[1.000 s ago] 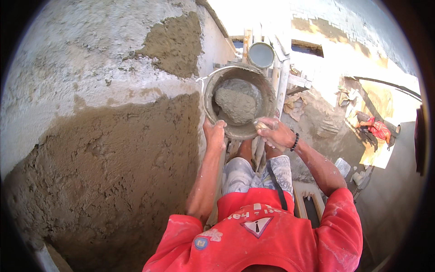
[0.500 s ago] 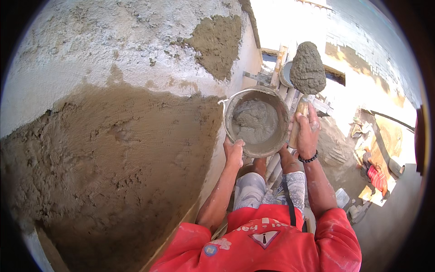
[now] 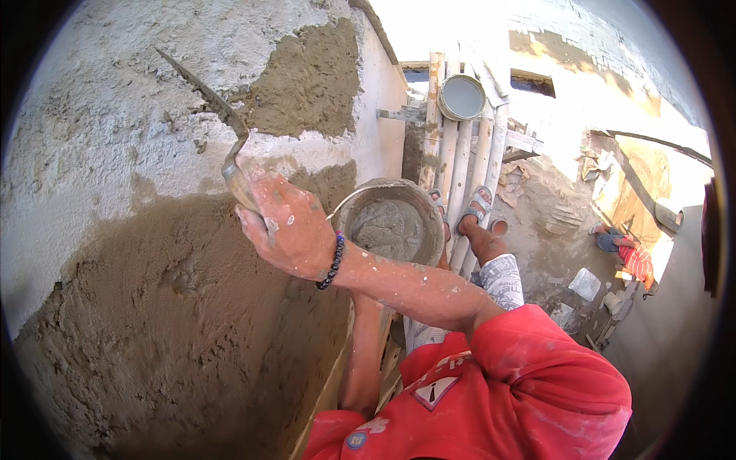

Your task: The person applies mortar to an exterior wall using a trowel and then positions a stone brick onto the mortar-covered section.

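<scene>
My right hand [image 3: 287, 222] is closed round the handle of a trowel [image 3: 205, 90], reaching out to the left. The blade shows nearly edge-on along the pale upper wall [image 3: 92, 146], beside a patch of wet mortar [image 3: 314, 80]. No large lump of mortar shows on the blade. A bucket [image 3: 433, 211] part full of grey mortar [image 3: 387, 228] is held up below my right forearm. My left forearm [image 3: 362, 353] rises toward the bucket's near rim, but my right forearm hides the left hand. Brown wet plaster [image 3: 192, 322] covers the lower wall.
My feet stand on several light poles [image 3: 460, 153] laid side by side. A pail of greyish liquid [image 3: 462, 96] rests on them farther ahead. Lower down at the right are a person in a striped red top [image 3: 635, 259], rubble and a white container [image 3: 585, 284].
My right hand has swung left across the bucket, taking the trowel from the right side to the wall. The big mortar heap on the blade is out of sight. The bucket has shifted slightly left.
</scene>
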Motion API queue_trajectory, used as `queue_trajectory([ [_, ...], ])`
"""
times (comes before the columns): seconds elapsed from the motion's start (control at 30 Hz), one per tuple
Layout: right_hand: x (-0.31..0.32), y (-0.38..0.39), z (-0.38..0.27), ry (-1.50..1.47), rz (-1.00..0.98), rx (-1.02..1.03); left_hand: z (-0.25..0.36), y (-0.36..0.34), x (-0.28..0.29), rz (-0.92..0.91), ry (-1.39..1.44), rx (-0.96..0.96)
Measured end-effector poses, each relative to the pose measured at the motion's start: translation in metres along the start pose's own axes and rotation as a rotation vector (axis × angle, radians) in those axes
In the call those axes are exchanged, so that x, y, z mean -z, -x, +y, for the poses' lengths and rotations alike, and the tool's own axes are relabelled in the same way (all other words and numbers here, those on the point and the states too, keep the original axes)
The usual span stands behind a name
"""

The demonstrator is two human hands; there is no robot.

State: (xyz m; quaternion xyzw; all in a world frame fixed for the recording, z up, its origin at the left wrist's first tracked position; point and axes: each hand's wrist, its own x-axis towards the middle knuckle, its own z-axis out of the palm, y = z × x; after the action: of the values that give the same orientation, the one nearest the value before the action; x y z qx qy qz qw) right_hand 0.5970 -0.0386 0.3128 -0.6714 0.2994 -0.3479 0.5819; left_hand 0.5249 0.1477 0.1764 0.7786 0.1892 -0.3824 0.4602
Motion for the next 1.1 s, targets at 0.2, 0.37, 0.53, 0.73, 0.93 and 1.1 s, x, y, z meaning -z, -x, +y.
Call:
queue_trajectory([
  [0.2,0.162,0.029,0.099,0.355,-0.243,-0.206,0.010,0.001,-0.019,-0.006,0.001,-0.024],
  [0.37,0.277,0.092,0.129,0.650,-0.770,-0.306,0.013,-0.016,-0.052,-0.061,-0.085,-0.204],
  [0.53,0.275,0.075,0.166,0.867,-0.811,-0.411,0.043,-0.007,-0.095,-0.236,-0.146,-0.379],
  [0.73,0.288,0.094,0.194,0.591,-0.762,-0.308,0.090,0.024,-0.129,-0.349,-0.169,-0.355],
  [0.93,0.276,0.103,0.178,0.481,-0.769,-0.306,0.095,0.030,-0.146,-0.405,-0.218,-0.432],
  [1.1,0.290,0.106,0.165,0.039,-0.745,-0.806,0.096,0.025,-0.149,-0.406,-0.133,-0.373],
])
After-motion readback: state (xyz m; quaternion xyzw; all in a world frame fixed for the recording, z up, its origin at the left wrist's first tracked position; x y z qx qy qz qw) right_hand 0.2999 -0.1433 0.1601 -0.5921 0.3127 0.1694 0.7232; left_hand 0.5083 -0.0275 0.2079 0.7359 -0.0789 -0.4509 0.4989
